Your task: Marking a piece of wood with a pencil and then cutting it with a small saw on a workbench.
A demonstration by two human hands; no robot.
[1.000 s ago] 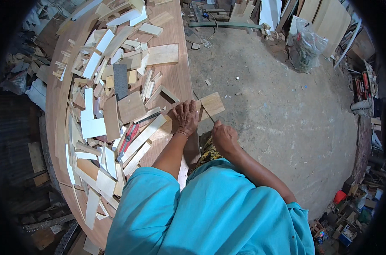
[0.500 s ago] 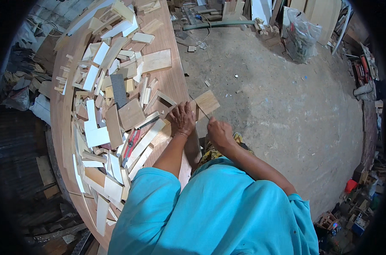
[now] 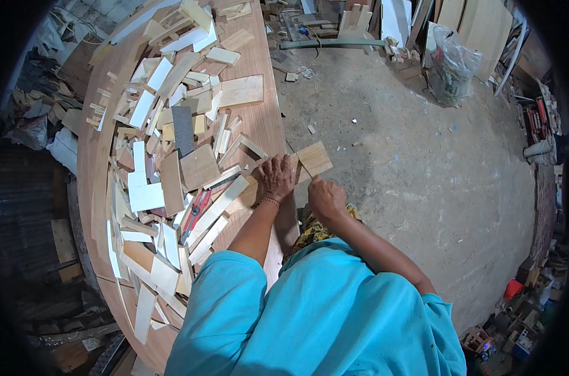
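One board (image 3: 316, 158) overhangs the counter (image 3: 265, 122), my left hand (image 3: 276, 177) flat on it, my right hand (image 3: 326, 199) clenched round a thin tool (image 3: 306, 169), apparently cutting across. Next I'd need steady, even strokes.

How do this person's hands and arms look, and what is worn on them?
Both the left hand and right hand are ungloved. A thin reddish bracelet circles the left wrist. The turquoise shirt has short, loose sleeves.

1 filled clear plastic bag (image 3: 452, 74) stands on the grey floor (image 3: 416, 163) beside leaning boards (image 3: 487, 37).
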